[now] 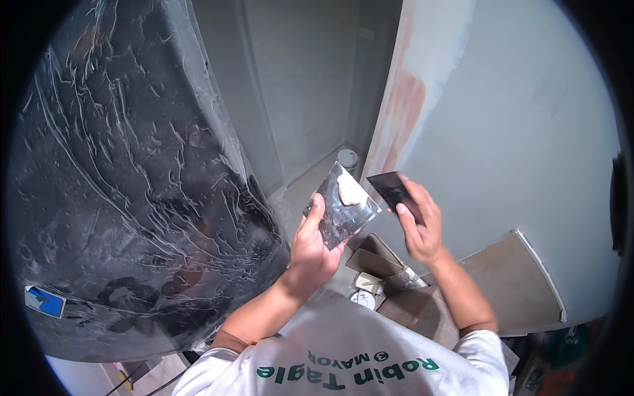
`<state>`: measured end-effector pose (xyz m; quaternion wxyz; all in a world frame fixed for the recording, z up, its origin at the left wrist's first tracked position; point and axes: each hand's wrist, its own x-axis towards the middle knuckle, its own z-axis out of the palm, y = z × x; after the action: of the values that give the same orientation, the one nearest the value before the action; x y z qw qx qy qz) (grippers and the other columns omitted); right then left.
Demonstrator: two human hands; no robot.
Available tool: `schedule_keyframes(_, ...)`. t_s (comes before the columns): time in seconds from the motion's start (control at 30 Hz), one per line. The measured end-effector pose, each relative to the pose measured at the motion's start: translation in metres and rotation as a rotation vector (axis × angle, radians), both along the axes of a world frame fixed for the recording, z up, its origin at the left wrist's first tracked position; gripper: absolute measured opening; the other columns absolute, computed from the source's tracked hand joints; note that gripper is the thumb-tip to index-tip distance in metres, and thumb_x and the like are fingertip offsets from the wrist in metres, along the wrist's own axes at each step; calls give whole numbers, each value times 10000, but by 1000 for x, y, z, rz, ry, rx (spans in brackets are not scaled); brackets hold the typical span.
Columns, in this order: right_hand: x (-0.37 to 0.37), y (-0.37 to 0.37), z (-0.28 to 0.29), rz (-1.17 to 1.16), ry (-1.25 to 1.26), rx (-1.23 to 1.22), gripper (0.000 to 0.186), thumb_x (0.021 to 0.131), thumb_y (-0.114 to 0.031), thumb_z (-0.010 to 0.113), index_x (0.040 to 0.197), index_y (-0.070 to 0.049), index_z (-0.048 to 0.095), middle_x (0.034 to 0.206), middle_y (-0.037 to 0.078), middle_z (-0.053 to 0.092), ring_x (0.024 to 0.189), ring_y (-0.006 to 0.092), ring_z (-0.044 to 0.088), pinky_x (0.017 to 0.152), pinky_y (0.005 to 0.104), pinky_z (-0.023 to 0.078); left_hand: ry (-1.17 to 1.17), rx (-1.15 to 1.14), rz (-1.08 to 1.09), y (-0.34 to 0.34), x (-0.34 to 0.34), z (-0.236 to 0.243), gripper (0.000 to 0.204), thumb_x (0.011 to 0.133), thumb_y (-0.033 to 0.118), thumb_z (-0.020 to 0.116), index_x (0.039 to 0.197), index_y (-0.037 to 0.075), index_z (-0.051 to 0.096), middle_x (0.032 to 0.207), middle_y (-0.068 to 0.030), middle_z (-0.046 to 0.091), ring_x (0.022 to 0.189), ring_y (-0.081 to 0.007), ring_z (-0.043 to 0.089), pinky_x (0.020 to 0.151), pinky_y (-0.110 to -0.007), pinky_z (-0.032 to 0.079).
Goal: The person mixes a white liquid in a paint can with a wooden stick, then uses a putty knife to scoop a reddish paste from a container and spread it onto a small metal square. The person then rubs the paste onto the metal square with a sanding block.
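My left hand (316, 245) is closed round the edge of a dark square plate (335, 223), thumb on top. A lump of white putty (350, 190) sits on the plate's far part. In my right hand (423, 221) is a thin black spreader blade (391, 188), pinched between thumb and fingers. The blade is held just right of the plate, apart from it. The wall edge (404, 99) beyond my right hand carries white and reddish-brown patches.
Dark plastic sheeting (132, 165) covers a large surface at left. Below my right hand stand an open cardboard box (409, 307) and a white tub (362, 299). A brown board (505, 280) leans at the right wall. A pale bucket (347, 158) stands on the floor beyond.
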<state>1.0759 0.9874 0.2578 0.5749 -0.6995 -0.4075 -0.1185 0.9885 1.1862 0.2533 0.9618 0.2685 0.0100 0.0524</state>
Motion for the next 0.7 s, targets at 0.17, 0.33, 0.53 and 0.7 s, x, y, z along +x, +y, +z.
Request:
schedule_keyframes(0.17,-39,59,-44,-40,-157,502,650,974,1,536,1592,44,337,1480,277,535,1302,362,588,1135,500,452,60,-54,28,-12,4,-14,392,1146,401,472,1367,105,601,1262,-35,691,1154,-168,671,1000,-366,532)
schedule_keyframes(0.33,-13,47,-41,-60,40,-197,501,931,43,556,1431,11,575,1418,215,603,1263,397,607,1087,427,483,52,36,-2,-6,0,-7,358,1138,378,495,1344,98,584,1228,-53,688,1101,-173,695,916,-352,573)
schedule_keyframes(0.53,5,-10,-29,-108,321,23,502,918,-6,619,1416,-58,643,1328,155,654,1252,383,603,1043,439,505,71,319,119,11,0,-15,341,1138,320,491,1297,33,581,1140,-86,702,1041,-198,713,864,-341,584)
schedule_keyframes(0.7,0,-16,51,-110,-467,-697,525,839,-20,678,1322,-216,746,1272,44,678,1208,291,603,1041,477,452,42,367,224,13,2,-21,341,1129,253,509,1316,-21,588,1153,-96,694,1037,-153,670,934,-310,529)
